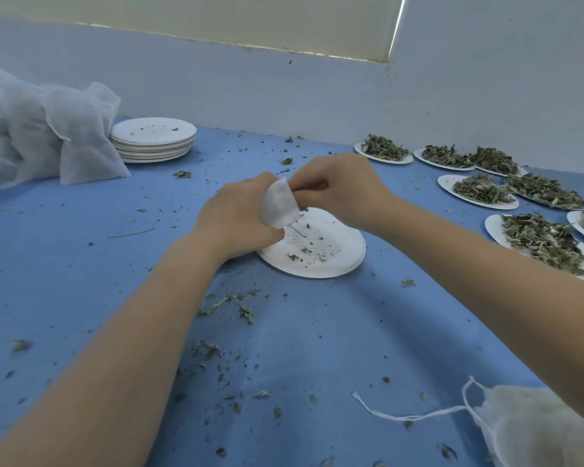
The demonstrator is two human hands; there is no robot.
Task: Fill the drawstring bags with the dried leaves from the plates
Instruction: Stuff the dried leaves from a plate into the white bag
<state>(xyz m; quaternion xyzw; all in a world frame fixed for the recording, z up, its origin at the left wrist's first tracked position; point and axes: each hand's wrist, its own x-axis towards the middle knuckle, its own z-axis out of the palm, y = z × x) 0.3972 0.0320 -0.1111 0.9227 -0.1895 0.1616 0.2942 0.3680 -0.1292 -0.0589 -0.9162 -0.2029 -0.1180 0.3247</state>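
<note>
Head view: a person's two bare arms reach over a blue table (81, 264), seen from above and behind.
Table: littered with crumbs of dried leaf, thickest between the forearms.
Cloth heap (31, 129): white gauzy fabric piled at the far left (spare bags, I would guess, though I cannot tell).
Full plates (479, 190): several at the far right, each heaped with dried leaves (547, 241) and not yet emptied.
Empty stack (153, 139): used plates piled just beside the cloth heap.
Filled bag (536, 429): lies at the near right corner, its string trailing loose across the table.
Working plate (334, 261): beneath both hands, almost bare, only a few scraps left.
Left hand (236, 217): fingers curled round the small white bag (279, 205), holding it just above the plate.
Right hand (344, 188): fingertips pinched at the bag's mouth, apparently pushing leaf in; what it pinches is hidden.
Step in hand: stuffing the last of this plate's leaves.
Doing it well: keep the mouth open and over the plate so spills land there (the table shows how easily they scatter), press gently so brittle leaves don't shatter, then sweep up the scraps.
</note>
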